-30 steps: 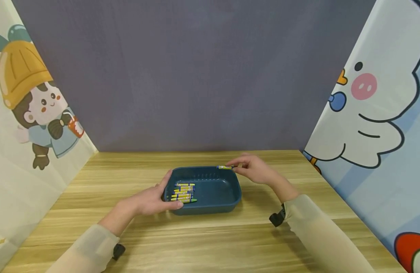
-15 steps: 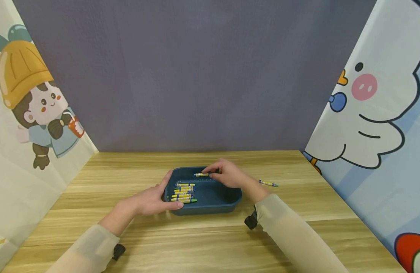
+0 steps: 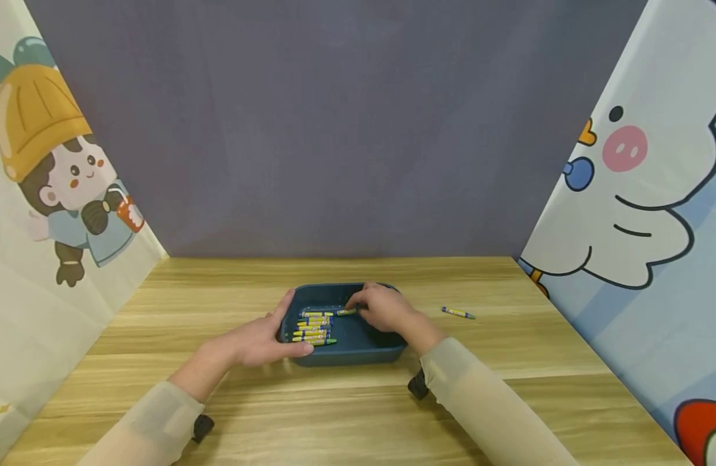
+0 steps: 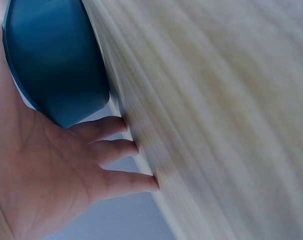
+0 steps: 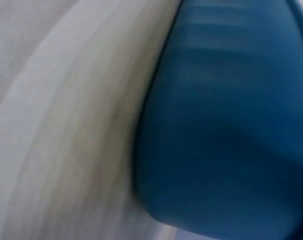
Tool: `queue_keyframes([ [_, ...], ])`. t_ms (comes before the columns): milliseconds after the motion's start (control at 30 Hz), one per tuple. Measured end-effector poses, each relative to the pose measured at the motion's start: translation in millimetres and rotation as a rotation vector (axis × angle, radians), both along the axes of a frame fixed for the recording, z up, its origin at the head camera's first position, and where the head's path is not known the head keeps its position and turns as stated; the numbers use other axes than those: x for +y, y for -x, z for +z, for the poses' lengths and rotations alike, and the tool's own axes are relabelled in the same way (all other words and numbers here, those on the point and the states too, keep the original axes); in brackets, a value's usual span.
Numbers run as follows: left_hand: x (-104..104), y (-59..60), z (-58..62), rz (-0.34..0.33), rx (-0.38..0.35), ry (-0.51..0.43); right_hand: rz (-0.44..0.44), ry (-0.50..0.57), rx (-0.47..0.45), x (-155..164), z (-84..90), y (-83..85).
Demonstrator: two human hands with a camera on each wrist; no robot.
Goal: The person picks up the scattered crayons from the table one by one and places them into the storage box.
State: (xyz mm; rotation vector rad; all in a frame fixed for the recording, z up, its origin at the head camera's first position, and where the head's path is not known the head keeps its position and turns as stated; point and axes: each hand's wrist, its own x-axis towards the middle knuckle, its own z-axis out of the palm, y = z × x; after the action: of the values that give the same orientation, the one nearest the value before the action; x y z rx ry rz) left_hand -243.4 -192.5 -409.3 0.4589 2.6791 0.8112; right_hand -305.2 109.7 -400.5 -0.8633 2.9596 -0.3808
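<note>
A dark blue rectangular bin [image 3: 354, 358] stands on the table. Several yellow-wrapped crayons [image 3: 314, 329] lie side by side in its left part, one with a green tip. My left hand [image 3: 251, 340] rests against the bin's left end, thumb along the near rim and straight fingers beside the outer wall; in the left wrist view its fingertips [image 4: 150, 183] touch the table. Inside the bin, my right hand [image 3: 385, 309] pinches another crayon [image 3: 345, 312] low at the row's far right end. The right wrist view holds only the bin's outer wall [image 5: 221, 120] and table, without the fingers.
One crayon [image 3: 458, 313] lies on the wooden table [image 3: 358, 414] to the right of the bin. A grey backdrop [image 3: 334, 129] rises behind the table. Printed cartoon panels [image 3: 643, 213] flank it on both sides.
My right hand has carried the crayon from the bin's far right rim leftward and down into the bin, beside the row. The crayon on the table came into view. My left hand stayed put.
</note>
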Motion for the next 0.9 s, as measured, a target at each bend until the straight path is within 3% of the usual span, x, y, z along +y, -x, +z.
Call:
queue_keyframes([
  [300, -0.7, -0.3, 1.8, -0.001, -0.016, -0.011, -0.020, -0.059, 0.015, -4.0, -9.0, 3.8],
  [900, 0.8, -1.5, 4.1, -0.016, -0.004, -0.007, -0.045, -0.032, 0.009, -3.5, -14.1, 5.8],
])
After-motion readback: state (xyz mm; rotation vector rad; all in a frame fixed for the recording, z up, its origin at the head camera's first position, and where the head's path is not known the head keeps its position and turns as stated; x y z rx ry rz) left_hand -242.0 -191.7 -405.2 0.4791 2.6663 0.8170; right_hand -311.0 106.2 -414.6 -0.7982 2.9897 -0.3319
